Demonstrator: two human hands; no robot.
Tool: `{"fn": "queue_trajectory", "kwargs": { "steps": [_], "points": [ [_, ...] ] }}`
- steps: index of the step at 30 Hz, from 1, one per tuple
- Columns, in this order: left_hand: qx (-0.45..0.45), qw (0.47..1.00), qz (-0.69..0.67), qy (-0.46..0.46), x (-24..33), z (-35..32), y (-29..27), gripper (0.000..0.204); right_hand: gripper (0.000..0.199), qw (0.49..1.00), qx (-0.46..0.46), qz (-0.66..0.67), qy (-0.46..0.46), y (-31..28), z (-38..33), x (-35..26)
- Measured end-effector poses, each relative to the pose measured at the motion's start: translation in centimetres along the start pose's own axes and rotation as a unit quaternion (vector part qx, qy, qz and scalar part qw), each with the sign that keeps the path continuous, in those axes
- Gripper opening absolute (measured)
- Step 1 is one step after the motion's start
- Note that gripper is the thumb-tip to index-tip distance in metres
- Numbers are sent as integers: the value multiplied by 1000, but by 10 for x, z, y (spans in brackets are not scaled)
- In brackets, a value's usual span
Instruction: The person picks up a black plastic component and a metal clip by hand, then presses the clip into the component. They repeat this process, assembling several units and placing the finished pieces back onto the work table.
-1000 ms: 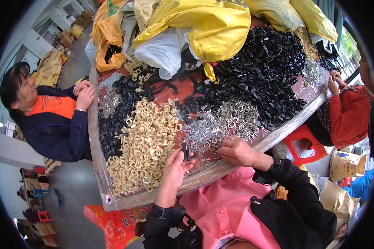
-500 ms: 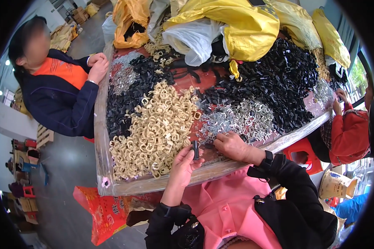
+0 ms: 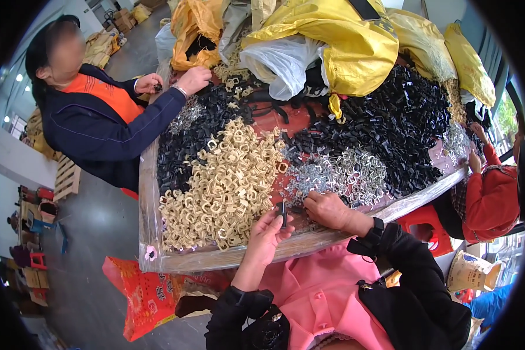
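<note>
Black plastic shows between the thumb and fingers of my left hand (image 3: 267,238): a slim tubular part (image 3: 282,213), held nearly upright above the near edge of the counter (image 3: 216,262). From my remote seat I judge that grip sound: thumb on one side, fingers on the other, upper end bare. Squeezing harder would likely gain nothing; a light, steady pinch that leaves that end exposed should serve better, with the part angled where I can see it.

My right hand (image 3: 331,211) is just beside it, back upward, fingers bent down and drawn close together at the near fringe of the small grey metal pieces (image 3: 307,176). I cannot tell whether a piece sits between its fingertips, since the hand hides them. Singling out one piece at that loose fringe looks wiser to me than digging into the thick of the heap, where bits may tangle. A low wrist and short travel would cost the least effort.

Further out, bent silver metal clips (image 3: 360,178) adjoin the grey pieces, so I would check the kind before closing on one. Beige plastic clips (image 3: 227,181) form a big heap to the left, black plastic parts (image 3: 385,125) another to the right, and a yellow sack (image 3: 359,61) slumps at the back. Toward the back left, a co-worker's hand (image 3: 195,80) is near an orange sack (image 3: 186,26).
</note>
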State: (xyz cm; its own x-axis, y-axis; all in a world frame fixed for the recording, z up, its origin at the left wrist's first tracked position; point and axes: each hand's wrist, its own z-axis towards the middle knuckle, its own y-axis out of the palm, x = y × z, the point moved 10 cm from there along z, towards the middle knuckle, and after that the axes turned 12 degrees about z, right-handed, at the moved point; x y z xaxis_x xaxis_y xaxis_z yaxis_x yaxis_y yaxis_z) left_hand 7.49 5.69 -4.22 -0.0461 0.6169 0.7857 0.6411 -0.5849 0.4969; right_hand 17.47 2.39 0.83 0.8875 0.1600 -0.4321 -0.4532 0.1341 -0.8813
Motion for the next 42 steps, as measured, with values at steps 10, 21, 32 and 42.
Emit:
{"fn": "queue_trajectory", "kwargs": {
  "steps": [10, 21, 32, 42],
  "points": [
    [15, 991, 116, 64, 6, 7, 19, 22, 16, 982, 48, 177, 34, -21, -10, 10],
    [53, 931, 312, 180, 28, 14, 57, 7, 17, 601, -8, 758, 252, 10, -36, 15],
    [112, 917, 321, 209, 36, 15, 63, 11, 9, 496, 55, 829, 251, 12, -42, 18],
    [-108, 985, -130, -28, 0, 18, 85, 33, 12, 628, 65, 740, 234, -24, -41, 19]
  ]
}}
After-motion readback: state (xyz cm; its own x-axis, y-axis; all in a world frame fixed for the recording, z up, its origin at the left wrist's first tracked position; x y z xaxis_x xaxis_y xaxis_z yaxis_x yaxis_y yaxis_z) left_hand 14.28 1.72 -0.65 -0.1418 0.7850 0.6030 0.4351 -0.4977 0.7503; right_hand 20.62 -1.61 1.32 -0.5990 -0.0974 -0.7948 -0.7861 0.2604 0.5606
